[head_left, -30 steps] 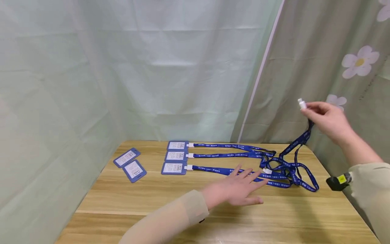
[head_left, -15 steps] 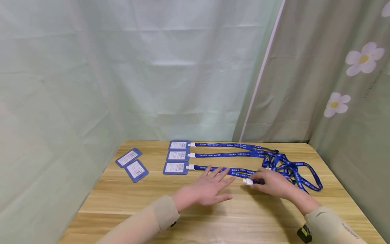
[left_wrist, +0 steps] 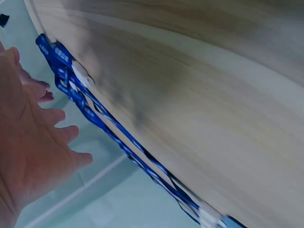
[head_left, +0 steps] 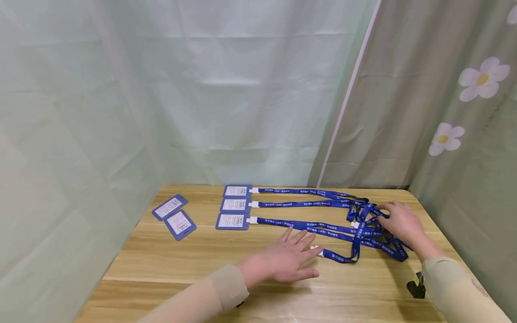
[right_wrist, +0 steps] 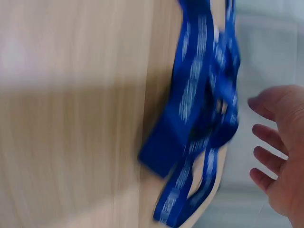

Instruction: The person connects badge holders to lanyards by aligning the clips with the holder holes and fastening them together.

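Observation:
Over the table's middle, my left hand (head_left: 282,260) has its fingers spread and holds nothing. By its fingertips lies a white clip (head_left: 319,252) on a loose blue lanyard (head_left: 339,258), partly covered by the fingers. My right hand (head_left: 400,222) is over the right side of a tangle of blue lanyards (head_left: 365,233). In the right wrist view, its loosely bent fingers (right_wrist: 270,159) are apart from the blue straps (right_wrist: 190,95). Three blue badge holders (head_left: 235,205) form a column, each joined by a white clip to a lanyard stretched rightward.
Two separate badge holders (head_left: 180,224) lie touching at the left of the wooden table (head_left: 161,269). Another white clip (head_left: 355,224) shows within the tangle. Pale curtains (head_left: 242,89) hang behind the table and along both sides.
My right hand has brought a lanyard's white clip down from the air to the table front, released it, and moved right over the tangle. My left hand has shifted left, still spread.

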### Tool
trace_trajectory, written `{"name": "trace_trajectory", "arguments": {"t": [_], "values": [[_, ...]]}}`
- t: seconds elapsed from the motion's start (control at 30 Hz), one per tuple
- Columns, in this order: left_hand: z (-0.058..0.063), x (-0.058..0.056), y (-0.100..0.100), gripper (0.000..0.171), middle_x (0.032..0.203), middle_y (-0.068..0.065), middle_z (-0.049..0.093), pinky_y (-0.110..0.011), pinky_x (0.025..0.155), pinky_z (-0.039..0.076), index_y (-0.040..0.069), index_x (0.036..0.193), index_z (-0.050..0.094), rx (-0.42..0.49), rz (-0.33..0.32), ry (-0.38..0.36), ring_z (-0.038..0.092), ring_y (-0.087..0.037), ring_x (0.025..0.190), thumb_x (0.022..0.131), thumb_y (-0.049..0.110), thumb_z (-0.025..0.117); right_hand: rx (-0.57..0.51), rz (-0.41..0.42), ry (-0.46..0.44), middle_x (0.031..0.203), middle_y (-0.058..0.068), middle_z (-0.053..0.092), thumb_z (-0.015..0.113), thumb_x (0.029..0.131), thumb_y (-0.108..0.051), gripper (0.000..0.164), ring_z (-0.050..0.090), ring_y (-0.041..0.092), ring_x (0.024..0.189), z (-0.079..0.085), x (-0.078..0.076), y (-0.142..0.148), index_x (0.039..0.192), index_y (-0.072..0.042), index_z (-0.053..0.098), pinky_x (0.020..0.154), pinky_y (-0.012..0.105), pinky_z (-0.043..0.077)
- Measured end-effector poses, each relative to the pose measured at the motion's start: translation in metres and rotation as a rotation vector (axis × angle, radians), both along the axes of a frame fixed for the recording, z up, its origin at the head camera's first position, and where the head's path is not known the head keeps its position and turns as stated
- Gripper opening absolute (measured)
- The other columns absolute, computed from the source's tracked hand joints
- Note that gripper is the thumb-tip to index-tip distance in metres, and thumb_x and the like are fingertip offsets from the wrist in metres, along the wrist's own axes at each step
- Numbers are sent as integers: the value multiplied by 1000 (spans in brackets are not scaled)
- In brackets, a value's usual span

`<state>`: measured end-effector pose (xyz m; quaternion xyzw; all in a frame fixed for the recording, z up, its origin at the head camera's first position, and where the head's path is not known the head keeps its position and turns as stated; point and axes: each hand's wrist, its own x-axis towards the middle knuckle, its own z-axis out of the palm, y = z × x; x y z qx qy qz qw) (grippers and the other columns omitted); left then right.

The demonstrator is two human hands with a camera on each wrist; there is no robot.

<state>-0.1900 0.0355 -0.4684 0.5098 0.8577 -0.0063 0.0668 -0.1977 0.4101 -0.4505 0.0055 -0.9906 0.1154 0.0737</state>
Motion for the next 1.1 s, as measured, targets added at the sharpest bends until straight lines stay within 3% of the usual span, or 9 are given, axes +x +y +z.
{"name": "trace_trajectory", "arguments": {"t": [0.17, 0.47, 0.77, 0.9, 1.1], "values": [[0, 7, 27, 70, 172, 1, 3, -54, 124, -1, 41, 164, 10, -19, -16, -24, 2, -25, 157, 102, 72, 18, 10, -41, -111, 137, 42, 48, 68, 92, -25, 55, 39, 65, 122, -7, -6, 25, 135, 8, 59, 94, 78, 35], [2, 17, 67, 70, 172, 6, 5, -52, 124, 5, 46, 162, 6, -25, -17, -11, 5, -21, 157, 99, 76, 14, -63, -80, -178, 135, 44, 47, 71, 88, -30, 64, 36, 66, 123, -22, -21, 24, 134, 12, 55, 96, 78, 33], [-3, 19, 77, 69, 171, 7, 6, -52, 124, 6, 47, 162, 6, -56, 0, -3, 7, -21, 157, 99, 75, 15, -49, -131, -129, 120, 38, 59, 69, 93, -22, 40, 47, 58, 108, -22, -18, 19, 116, 10, 66, 88, 73, 39], [-4, 20, 78, 68, 171, 8, 5, -53, 124, 6, 48, 162, 6, -56, 3, -10, 7, -21, 157, 100, 75, 16, -36, -102, -73, 109, 32, 66, 67, 93, -21, 30, 54, 54, 100, -20, -14, 23, 108, 5, 70, 79, 68, 43], [-2, 19, 78, 69, 171, 7, 8, -53, 124, 7, 47, 162, 7, -43, 5, -12, 8, -21, 157, 100, 75, 18, -33, -65, -60, 101, 26, 70, 65, 95, -21, 28, 63, 47, 89, -11, -10, 34, 109, 2, 71, 72, 62, 47]]}}
